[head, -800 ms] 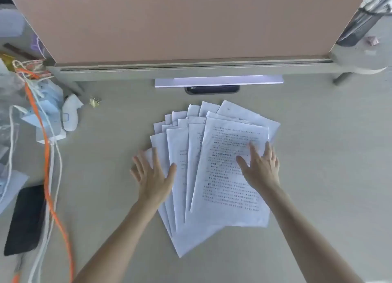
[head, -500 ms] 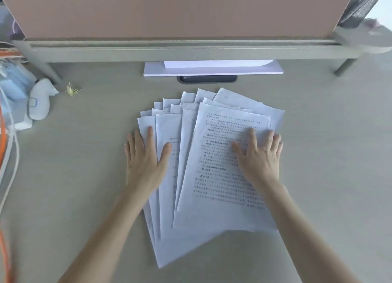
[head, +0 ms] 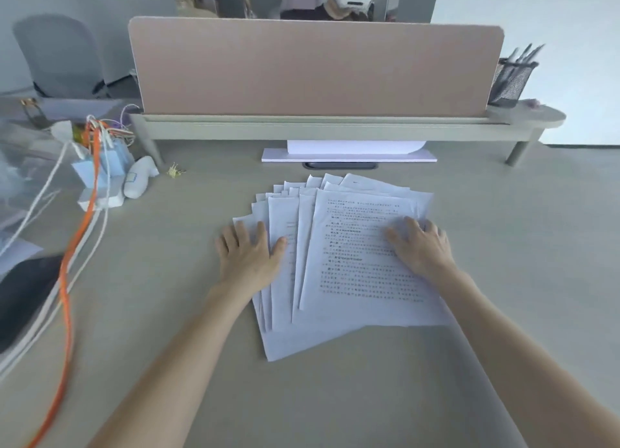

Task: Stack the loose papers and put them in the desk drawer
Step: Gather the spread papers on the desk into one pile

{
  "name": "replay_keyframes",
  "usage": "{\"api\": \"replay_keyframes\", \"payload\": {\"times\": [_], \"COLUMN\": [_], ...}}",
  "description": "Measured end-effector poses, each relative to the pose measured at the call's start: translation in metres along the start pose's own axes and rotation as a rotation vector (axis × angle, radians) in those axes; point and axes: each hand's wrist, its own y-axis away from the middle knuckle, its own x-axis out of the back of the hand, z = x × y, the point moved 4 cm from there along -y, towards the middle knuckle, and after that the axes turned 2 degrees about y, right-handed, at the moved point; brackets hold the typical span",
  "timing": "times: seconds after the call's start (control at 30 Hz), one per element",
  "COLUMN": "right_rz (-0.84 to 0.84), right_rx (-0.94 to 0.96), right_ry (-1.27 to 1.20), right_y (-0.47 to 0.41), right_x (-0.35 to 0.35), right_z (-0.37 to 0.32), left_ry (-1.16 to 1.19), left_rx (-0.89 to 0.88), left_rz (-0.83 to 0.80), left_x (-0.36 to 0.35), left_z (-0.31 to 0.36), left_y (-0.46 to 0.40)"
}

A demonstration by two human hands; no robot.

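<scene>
Several white printed papers lie fanned out, overlapping, in the middle of the beige desk. My left hand rests flat on the fan's left edge, fingers spread, partly on the desk. My right hand lies flat on the top sheet near its right edge, fingers slightly apart. Neither hand grips a sheet. No drawer is in view.
A pink divider panel on a raised shelf closes the back, with white sheets under it. A mesh pen holder stands at the right end. Orange and white cables, small boxes and a dark phone crowd the left.
The view has tilted up and back, showing the whole divider and the room behind. Both hands stay flat on the papers, the right one now nearer the top sheet's right edge.
</scene>
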Motion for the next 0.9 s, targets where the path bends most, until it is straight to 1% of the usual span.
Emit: {"api": "replay_keyframes", "payload": {"times": [0.17,0.33,0.47,0.57,0.67,0.77,0.83,0.9], "right_rz": [0.019,0.01,0.026,-0.001,-0.042,-0.08,-0.087,-0.085], "right_rx": [0.138,0.199,0.197,0.187,0.189,0.149,0.115,0.072], "right_ry": [0.17,0.117,-0.041,-0.276,-0.415,-0.608,-0.684,-0.698], "right_y": [-0.02,-0.046,-0.05,-0.043,-0.04,-0.038,-0.037,-0.034], "right_x": [-0.014,-0.013,-0.011,-0.007,-0.004,-0.001,-0.002,-0.006], "right_z": [-0.006,-0.017,-0.027,-0.028,-0.026,-0.024,-0.023,-0.025], "left_ry": [0.024,0.08,0.041,0.155,0.172,0.282,0.346,0.428], "left_rx": [-0.112,-0.214,-0.265,-0.285,-0.3,-0.267,-0.256,-0.243], "left_rz": [-0.007,0.007,0.018,0.023,0.009,0.02,0.035,0.018], "left_x": [-0.01,-0.01,-0.004,-0.003,-0.004,0.001,0.003,0.001], "left_z": [0.002,0.014,0.02,0.016,0.017,0.021,0.024,0.03], "left_y": [-0.033,-0.069,-0.068,-0.065,-0.064,-0.058,-0.055,-0.053]}}
